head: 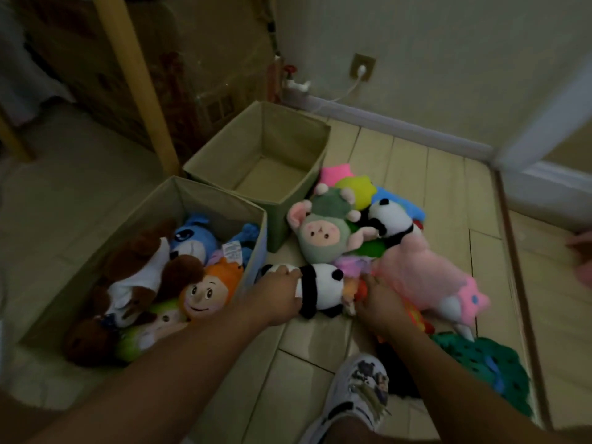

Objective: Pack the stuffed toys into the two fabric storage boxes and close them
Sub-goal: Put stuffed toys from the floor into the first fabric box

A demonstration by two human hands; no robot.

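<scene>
Head view gives me two bare forearms reaching away from me over a pale plank floor (413, 193) in dim light. My left hand (278, 296) lies on the near panda toy (317, 288), its fingers curled over the toy's white end, so I read it as gripping that toy, which lies on the floor just right of the near fabric box (224, 203). My right hand (381, 307) is down among the toys at the near edge of the pile, on something orange and red; its fingers are hidden from me, so I cannot tell whether it grips or only touches. That near box, on the left, stands open and already holds a blue plush (195, 238), a brown and white plush (134, 277) and an orange-haired doll (208, 290). Behind it the far fabric box (288, 123) stands open, with only its bare bottom showing. Right of the boxes the loose pile holds a green-hooded plush (323, 232), a second panda (390, 222), a big pink plush (426, 277) and bright pink, yellow and blue pieces at the far side. A patterned shoe (358, 392) sits near me, with a green dotted plush (490, 366) to its right
</scene>
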